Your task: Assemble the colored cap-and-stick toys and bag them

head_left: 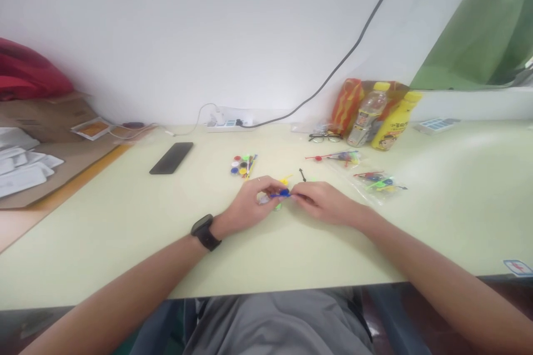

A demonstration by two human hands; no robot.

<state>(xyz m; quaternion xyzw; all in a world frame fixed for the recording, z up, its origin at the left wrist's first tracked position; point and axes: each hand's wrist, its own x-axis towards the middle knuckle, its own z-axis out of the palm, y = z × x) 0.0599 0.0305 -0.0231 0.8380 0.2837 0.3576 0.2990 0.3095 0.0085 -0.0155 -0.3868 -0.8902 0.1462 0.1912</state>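
Observation:
My left hand, with a ring and a black watch, pinches a small blue plastic spinner arrow with a round middle. On its other side, the fingertips of my right hand are closed on its end. Under and between the hands, yellow and green plastic pieces partly show. Just beyond my right hand lies a black arrow. A cluster of coloured round discs, with a few thin sticks at its side, sits past my left hand.
Bags of coloured arrow pieces lie on the right, with a red arrow near them. Behind stand a clear bottle and a yellow bottle, beside glasses. A phone lies left; a power strip is by the wall.

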